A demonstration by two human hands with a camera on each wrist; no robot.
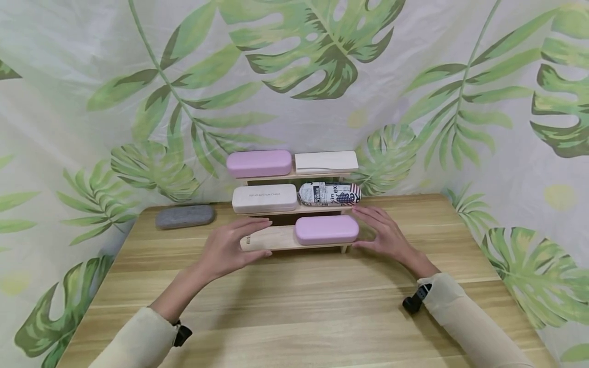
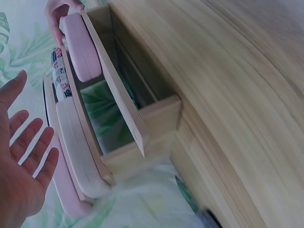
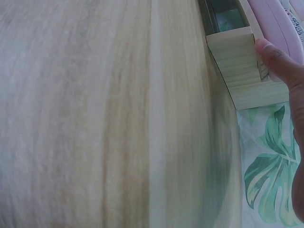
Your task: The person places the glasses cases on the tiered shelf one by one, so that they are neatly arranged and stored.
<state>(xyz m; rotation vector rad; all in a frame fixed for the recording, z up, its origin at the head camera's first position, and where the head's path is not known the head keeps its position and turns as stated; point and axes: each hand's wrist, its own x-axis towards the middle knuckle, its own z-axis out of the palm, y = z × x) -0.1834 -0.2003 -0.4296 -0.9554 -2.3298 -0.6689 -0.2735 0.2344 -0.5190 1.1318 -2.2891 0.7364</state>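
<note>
A three-step wooden rack stands at the back of the table. On its lowest step, at the right end, lies a lilac glasses case. My right hand is at that end of the step, its thumb touching the step's edge in the right wrist view. Beside the bare left end of the step is my left hand, fingers spread and holding nothing. A white glasses case and a printed glasses case share the middle step. Above them sit another lilac case and a white flap case.
A grey glasses case lies on the wooden table, left of the rack. Behind the table hangs a leaf-patterned cloth, close to the rack's back.
</note>
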